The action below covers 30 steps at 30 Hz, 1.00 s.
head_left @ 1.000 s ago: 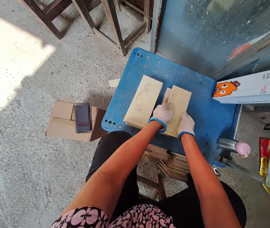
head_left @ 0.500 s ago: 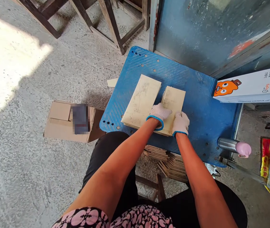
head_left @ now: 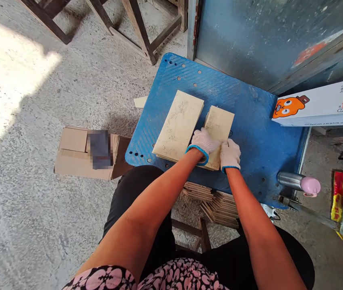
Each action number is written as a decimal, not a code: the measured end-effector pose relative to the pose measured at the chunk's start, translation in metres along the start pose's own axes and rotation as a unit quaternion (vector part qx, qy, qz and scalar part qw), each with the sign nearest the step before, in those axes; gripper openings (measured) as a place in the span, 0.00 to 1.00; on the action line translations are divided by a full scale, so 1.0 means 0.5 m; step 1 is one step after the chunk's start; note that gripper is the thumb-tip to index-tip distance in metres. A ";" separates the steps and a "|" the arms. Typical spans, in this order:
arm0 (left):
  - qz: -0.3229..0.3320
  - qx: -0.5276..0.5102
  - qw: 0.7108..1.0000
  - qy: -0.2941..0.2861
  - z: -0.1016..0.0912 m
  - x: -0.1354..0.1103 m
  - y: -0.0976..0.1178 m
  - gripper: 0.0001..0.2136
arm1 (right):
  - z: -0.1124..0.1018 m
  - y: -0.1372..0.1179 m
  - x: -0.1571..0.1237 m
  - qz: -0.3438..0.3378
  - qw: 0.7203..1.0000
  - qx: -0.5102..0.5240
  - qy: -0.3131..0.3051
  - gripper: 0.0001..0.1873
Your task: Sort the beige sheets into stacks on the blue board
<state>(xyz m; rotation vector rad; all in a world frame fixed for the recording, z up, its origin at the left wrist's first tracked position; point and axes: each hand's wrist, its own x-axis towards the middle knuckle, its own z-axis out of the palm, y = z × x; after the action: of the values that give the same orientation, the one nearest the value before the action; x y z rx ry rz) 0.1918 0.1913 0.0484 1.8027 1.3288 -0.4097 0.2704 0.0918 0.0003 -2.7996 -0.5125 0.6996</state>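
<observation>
My left hand (head_left: 203,141), in a white knitted glove with blue cuff, is lying over the near left part of a narrow stack of pale yellow, rectangular thin sheets (head_left: 220,119). My right hand (head_left: 230,154), gloved in the same way, is against the near right edge of this stack. The fingers of both hands are bent, and the two hands are just beside each other; I cannot tell whether either of them is clamped on the sheets, because the gloves cover the fingertips.

The narrow stack lies flat on a blue plastic tabletop with small holes (head_left: 256,133). Just to its left lies a wider stack of similar pale yellow sheets (head_left: 177,125), with a narrow gap between the two at the far end. Piles of thin brown boards (head_left: 220,207) show below the near edge of the tabletop.

At the near right corner is a silver metal bottle with a pink lid (head_left: 290,181). At the far right is a white box with an orange cartoon figure (head_left: 319,100). On the floor to the left is a brown cardboard box (head_left: 75,163), bearing a dark, blurred object (head_left: 100,149).
</observation>
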 end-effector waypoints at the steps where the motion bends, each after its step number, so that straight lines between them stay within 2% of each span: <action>1: 0.003 0.004 1.000 -0.003 0.000 -0.003 0.000 0.35 | 0.001 0.001 0.001 -0.001 1.000 -0.006 0.000 0.19; 6: 0.040 0.016 0.999 -0.014 0.008 -0.013 -0.001 0.31 | 0.005 0.001 0.009 -0.012 0.998 -0.063 0.025 0.16; 11: 0.060 0.051 0.996 -0.030 0.008 -0.032 0.000 0.29 | -0.006 0.000 0.023 -0.032 0.992 -0.121 0.010 0.15; 13: 0.068 0.068 0.994 -0.043 0.006 -0.041 0.000 0.29 | -0.018 0.003 0.027 -0.043 0.993 -0.104 0.036 0.15; 17: 0.087 0.086 0.991 -0.046 0.004 -0.059 -0.004 0.29 | -0.052 0.014 0.014 -0.082 0.987 -0.003 0.138 0.21; 19: 0.094 0.086 0.991 -0.036 0.000 -0.068 -0.006 0.29 | -0.067 0.026 -0.014 -0.110 0.983 0.040 0.141 0.23; 21: 0.103 0.084 0.991 -0.021 -0.006 -0.075 -0.010 0.29 | -0.074 0.049 -0.058 -0.108 0.988 0.054 0.100 0.23; 24: 0.131 0.085 0.988 -0.008 -0.018 -0.082 -0.016 0.30 | -0.062 0.103 -0.148 -0.047 0.999 0.023 0.003 0.20; 25: 0.143 0.087 0.986 -0.017 -0.021 -0.085 -0.019 0.28 | -0.053 0.125 -0.179 -0.042 0.998 0.005 -0.035 0.19; 27: 0.170 0.094 0.980 -0.050 -0.028 -0.091 -0.025 0.24 | -0.032 0.169 -0.239 -0.074 0.989 -0.043 -0.124 0.17; 30: 0.197 0.108 0.969 -0.097 -0.034 -0.110 -0.037 0.20 | 0.000 0.219 -0.310 -0.056 0.971 -0.123 -0.199 0.15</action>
<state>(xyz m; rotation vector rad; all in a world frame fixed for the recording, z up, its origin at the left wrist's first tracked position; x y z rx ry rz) 0.1502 0.1717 0.0878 2.0906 0.7886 -0.5105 0.1730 -0.0676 0.0333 -2.8231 -0.8759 1.2595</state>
